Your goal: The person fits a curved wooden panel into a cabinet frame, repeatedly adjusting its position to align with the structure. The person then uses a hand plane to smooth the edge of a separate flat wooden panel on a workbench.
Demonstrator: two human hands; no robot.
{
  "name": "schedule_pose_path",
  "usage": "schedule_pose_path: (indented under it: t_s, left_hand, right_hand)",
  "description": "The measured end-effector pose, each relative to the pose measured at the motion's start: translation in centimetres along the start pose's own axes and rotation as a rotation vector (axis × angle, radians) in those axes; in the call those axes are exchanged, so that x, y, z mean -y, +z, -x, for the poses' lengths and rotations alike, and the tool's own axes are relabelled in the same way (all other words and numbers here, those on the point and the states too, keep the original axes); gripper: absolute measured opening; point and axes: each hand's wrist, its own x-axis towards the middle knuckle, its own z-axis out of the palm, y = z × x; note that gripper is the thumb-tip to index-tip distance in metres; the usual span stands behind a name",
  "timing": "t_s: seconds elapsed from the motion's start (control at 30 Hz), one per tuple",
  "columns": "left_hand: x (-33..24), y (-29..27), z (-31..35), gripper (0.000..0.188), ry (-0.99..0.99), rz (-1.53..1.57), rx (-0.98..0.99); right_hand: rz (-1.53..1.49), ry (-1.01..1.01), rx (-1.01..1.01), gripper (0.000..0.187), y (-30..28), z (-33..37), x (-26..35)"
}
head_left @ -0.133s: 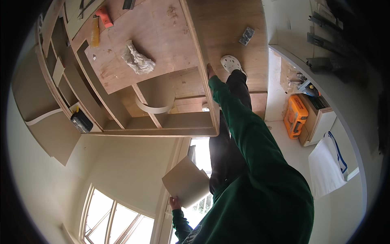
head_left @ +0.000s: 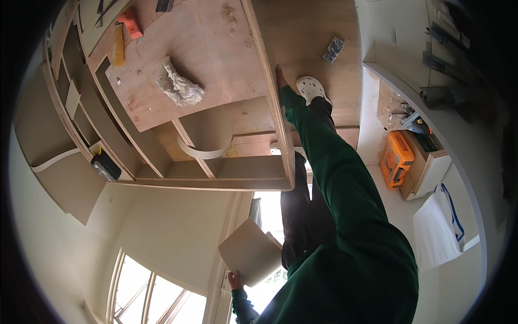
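Observation:
My left hand [head_left: 234, 280] is closed on the lower corner of a flat beige-grey board [head_left: 250, 251], held low beside my legs. A second piece of board shows partly behind it. My right arm, in a green sleeve, stretches far forward. At its end my right hand [head_left: 281, 79] lies against the outer side of a wooden frame [head_left: 269, 81], fingers extended along the edge and partly hard to make out. The frame belongs to a large open cabinet carcass, and its near corner sits beside my right forearm.
On the carcass lie a pinkish plywood sheet [head_left: 210, 48], crumpled white cloth [head_left: 181, 86], orange-red tool [head_left: 130, 23], yellow-handled tool [head_left: 118, 46] and curved pale strip [head_left: 204, 153]. A dark block [head_left: 333, 49] is on the floor near my white shoe [head_left: 311, 89]. An orange case [head_left: 396, 160] stands right.
My right hand has slid farther forward along the frame's edge. The view has shifted slightly; my left hand still holds the board.

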Motion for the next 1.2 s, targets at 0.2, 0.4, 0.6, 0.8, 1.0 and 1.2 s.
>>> schedule_pose_path:
  t_s: [0.2, 0.4, 0.6, 0.8, 1.0, 1.2]
  left_hand:
    - [1.4, 0.8, 0.2, 0.018, -0.098, 0.068, -0.120]
    - [4.3, -0.3, -1.4, 0.017, -0.071, 0.002, -0.094]
    - [6.2, -1.0, -2.4, 0.015, -0.093, 0.004, -0.089]
    - [8.2, -0.1, -1.7, 0.011, -0.184, 0.022, -0.142]
    - [10.1, 1.2, -2.8, 0.010, -0.074, 0.178, -0.109]
    - [11.5, 3.5, -0.6, 0.014, -0.206, -0.010, -0.210]
  right_hand:
    - [-0.022, -0.212, 0.134, 0.088, 4.2, 2.7, 11.2]
    - [0.316, -0.208, -0.214, 0.080, 2.9, 0.0, 11.0]
    - [0.259, -0.139, -0.176, 0.083, 1.3, -2.4, 9.6]
    - [0.065, -0.194, 0.107, 0.084, 2.0, 0.3, 10.0]
    - [0.173, -0.214, 0.019, 0.086, 0.3, -1.5, 8.5]
    - [0.270, -0.185, 0.071, 0.088, 0.7, 2.4, 5.7]
